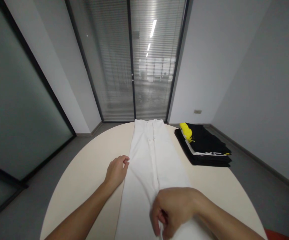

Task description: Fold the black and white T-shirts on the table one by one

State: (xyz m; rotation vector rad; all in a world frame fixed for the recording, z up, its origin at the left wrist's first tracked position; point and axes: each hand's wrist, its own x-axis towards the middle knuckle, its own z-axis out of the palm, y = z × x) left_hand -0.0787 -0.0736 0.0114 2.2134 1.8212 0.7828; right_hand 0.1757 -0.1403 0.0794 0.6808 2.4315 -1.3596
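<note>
A pair of white trousers (pixel 149 156) lies flat and lengthwise on a round cream table (pixel 89 166), waistband at the far edge. My left hand (pixel 116 170) rests at the trousers' left edge, fingers curled and pinching the cloth. Nearer to me, my right hand (pixel 170 208) lies on the middle of the trousers with its fingers bent down and closed on the white fabric near the centre seam.
A stack of folded black clothes (pixel 204 146) with a yellow piece (pixel 186 130) on top sits at the table's far right. Behind the table stand glass doors with blinds (pixel 134 66). Grey floor surrounds the table.
</note>
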